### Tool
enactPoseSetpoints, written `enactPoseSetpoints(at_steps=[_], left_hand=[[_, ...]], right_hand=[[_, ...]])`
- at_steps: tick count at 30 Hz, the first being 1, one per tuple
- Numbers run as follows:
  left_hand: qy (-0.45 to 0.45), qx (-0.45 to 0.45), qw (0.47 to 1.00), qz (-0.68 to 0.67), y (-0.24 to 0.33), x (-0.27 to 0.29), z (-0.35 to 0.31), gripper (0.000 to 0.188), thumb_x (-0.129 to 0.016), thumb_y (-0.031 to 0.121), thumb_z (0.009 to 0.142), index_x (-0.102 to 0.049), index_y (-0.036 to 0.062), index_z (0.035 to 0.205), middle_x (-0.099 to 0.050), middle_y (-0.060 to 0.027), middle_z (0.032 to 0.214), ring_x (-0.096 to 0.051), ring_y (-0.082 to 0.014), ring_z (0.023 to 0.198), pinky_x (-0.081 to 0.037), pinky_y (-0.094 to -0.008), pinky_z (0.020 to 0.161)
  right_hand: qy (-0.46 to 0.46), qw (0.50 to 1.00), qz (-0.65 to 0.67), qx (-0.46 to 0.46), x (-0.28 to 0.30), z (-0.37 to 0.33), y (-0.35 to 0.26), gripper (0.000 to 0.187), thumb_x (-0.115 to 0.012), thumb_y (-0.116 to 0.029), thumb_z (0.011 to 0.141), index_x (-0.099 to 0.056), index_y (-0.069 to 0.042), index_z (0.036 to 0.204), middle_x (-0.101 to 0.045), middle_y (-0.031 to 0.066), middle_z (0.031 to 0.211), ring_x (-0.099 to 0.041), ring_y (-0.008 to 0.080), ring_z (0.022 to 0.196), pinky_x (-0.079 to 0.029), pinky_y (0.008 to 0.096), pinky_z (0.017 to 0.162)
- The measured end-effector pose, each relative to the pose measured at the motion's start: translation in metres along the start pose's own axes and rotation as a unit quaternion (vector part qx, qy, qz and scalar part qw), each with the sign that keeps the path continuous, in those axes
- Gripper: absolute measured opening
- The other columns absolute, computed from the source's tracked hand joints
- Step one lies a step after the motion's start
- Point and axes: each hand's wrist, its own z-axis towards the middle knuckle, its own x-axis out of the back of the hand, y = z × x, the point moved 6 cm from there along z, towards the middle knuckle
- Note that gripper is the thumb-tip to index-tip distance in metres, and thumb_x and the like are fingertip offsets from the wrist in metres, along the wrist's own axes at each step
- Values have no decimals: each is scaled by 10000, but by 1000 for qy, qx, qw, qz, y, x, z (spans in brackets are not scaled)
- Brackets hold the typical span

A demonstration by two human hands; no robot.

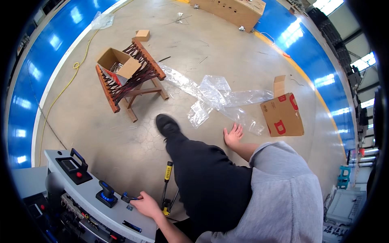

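Note:
My left hand [148, 205] reaches to the top panel of a grey machine [115, 214]. Its closed fingertips grip a small black-and-blue fitting [127, 197] on that panel; the fitting's far end is partly covered. Beside it stand a black knob-like handle with a blue band [107, 193] and a black control box with a red button [74, 170]. Palm down and fingers spread, my right hand [233, 136] rests on or just over the bare floor with nothing in it. The nearest thing to it is a clear plastic sheet [239, 115].
A slatted wooden folding stool [150, 60] bears an open cardboard box [129, 67]. A flattened carton with red print [283, 115] lies at the right. A yellow-and-black bolt cutter [167, 172] stands near my leg. A yellow cable [67, 91] trails along the left; a large wooden crate [231, 14] sits far off.

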Motion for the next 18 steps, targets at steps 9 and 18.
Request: enactPoseSetpoints(at_steps=[9,18], left_hand=[[67,17,997,33,3,4,1,264,-591,214,876,-505,-30,933,-652,-219,837,-663,-458,805,-507,-548,759],[112,26,992,49,17,11,-10,316,-594,273,912,-516,-24,985,-652,-250,850,-651,-475,793,-501,-574,730]], right_hand=[[63,997,12,36,16,-16,-17,830,-661,-466,910,-362,-25,1547,-316,259,1624,-229,412,1536,-162,577,1246],[104,993,32,41,37,-10,-22,810,-666,-421,882,-385,-25,1530,-345,245,1602,-245,400,1525,-155,564,1250]])
